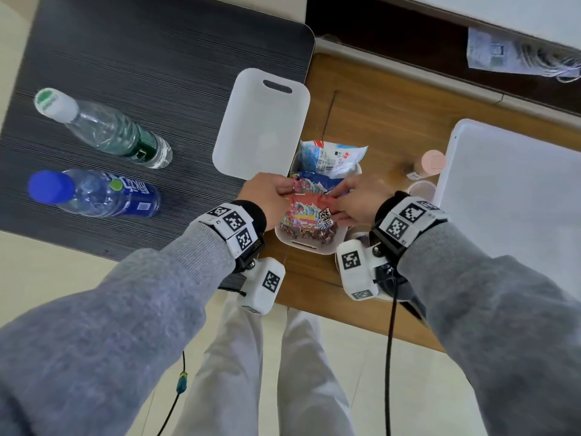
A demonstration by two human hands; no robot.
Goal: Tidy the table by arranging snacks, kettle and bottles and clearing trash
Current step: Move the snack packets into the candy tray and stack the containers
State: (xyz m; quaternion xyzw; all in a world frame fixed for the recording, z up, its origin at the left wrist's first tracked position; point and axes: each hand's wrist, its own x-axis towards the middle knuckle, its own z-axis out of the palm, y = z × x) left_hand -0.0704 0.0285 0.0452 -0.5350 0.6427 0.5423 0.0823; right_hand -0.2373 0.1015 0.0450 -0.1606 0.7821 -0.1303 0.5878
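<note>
A white basket [309, 247] on the wooden table holds several snack packets. My left hand [267, 196] and my right hand [361, 199] both grip a red and multicoloured snack packet [306, 214] lying on top of the basket. A pale blue and white snack packet [330, 157] sticks out of the basket's far end. Two bottles stand on the dark striped table surface at the left: a clear bottle with a green label [107, 129] and a blue-capped bottle with a blue label [94, 193]. No kettle is in view.
A white lidded box [261, 124] stands just beyond my left hand. A larger white bin [509, 190] stands at the right, with a small pink bottle [429, 163] and a pink cup [421, 188] beside it. A cable hangs from my right wrist.
</note>
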